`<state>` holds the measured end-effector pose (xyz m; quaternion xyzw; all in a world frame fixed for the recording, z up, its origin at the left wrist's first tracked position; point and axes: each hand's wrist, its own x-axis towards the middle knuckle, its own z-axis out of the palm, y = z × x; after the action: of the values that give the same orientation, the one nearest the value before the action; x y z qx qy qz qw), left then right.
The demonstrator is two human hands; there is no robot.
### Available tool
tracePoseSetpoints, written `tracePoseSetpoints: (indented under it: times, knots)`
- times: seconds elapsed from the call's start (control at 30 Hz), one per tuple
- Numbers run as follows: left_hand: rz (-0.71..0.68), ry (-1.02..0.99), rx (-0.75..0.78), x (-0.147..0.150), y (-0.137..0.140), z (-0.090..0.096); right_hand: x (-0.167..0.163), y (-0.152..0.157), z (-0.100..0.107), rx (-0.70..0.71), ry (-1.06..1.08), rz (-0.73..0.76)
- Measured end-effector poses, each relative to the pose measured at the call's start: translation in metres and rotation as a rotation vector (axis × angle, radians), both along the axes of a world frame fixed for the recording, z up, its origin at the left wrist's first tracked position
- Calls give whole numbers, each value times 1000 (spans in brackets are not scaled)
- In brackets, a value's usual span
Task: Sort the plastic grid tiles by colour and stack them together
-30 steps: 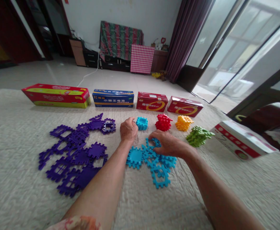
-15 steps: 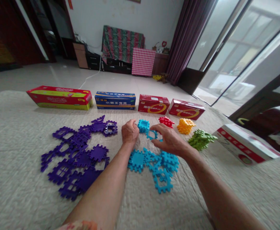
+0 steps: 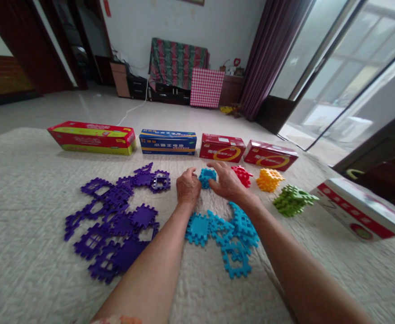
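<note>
Light-blue interlocking building tiles form a small stack between my two hands. My left hand, its fingers curled, rests against the stack's left side. My right hand grips a light-blue tile at the top right of the stack, thumb in front and fingers behind; the fingers partly cover that tile. Nearer to me lies a loose pile of light-blue tiles, some frame-shaped, partly hidden by my right forearm. To the left of my arms, purple tiles are spread in an overlapping heap.
Stacks of red tiles, yellow tiles and green tiles stand to the right. Behind are a red-and-yellow box, a blue box and two red boxes. A white-and-red box sits far right.
My right hand has moved left and away from me, bringing the light-blue frame tile from beside the stack onto it. My left hand stays at the stack. The view has shifted slightly.
</note>
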<state>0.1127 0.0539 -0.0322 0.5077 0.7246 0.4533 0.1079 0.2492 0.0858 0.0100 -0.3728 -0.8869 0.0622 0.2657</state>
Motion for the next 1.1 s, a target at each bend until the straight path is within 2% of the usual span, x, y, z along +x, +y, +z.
tracePoseSetpoints:
  times: [0.17, 0.3, 0.57, 0.97, 1.1]
  knots:
    - [-2, 20, -16, 1, 1, -2, 8, -16, -4, 44, 73, -39]
    - [3, 68, -8, 1, 0, -3, 10, -31, -10, -38, 32, -170]
    - [-14, 163, -72, 1, -1, -2, 2, -36, -20, -146, -106, -279]
    - [-6, 131, -108, 1, 1, -2, 5, -33, -24, -159, -120, -275]
    - [-3, 118, -108, 2, 1, -2, 5, -33, -18, -185, -123, -259]
